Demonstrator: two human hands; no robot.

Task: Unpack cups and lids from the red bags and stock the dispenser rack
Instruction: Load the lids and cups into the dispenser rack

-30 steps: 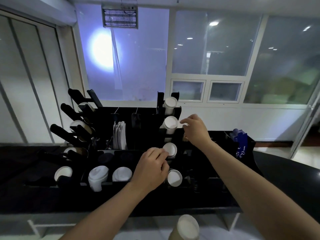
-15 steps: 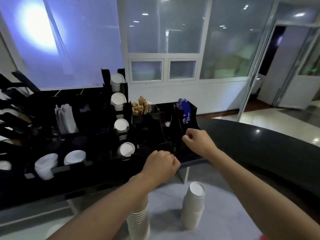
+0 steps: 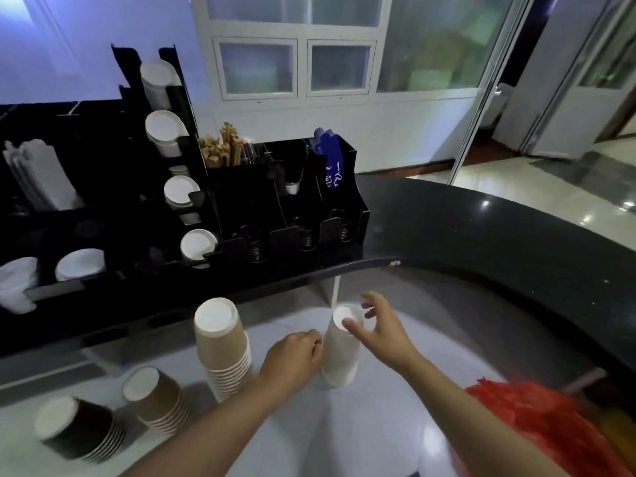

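Nearest, a crumpled red plastic bag lies right of a tall upside-down stack of white paper cups on the pale worktop. The left hand, fingers curled, touches the white stack's left side. The right hand, fingers spread and loose, hovers at the stack's top, thumb touching its rim. Left of the stack stand a tall tan paper cup stack, a shorter tan stack and a dark brown stack. Beyond the white stack, the black dispenser rack holds white cups and lids.
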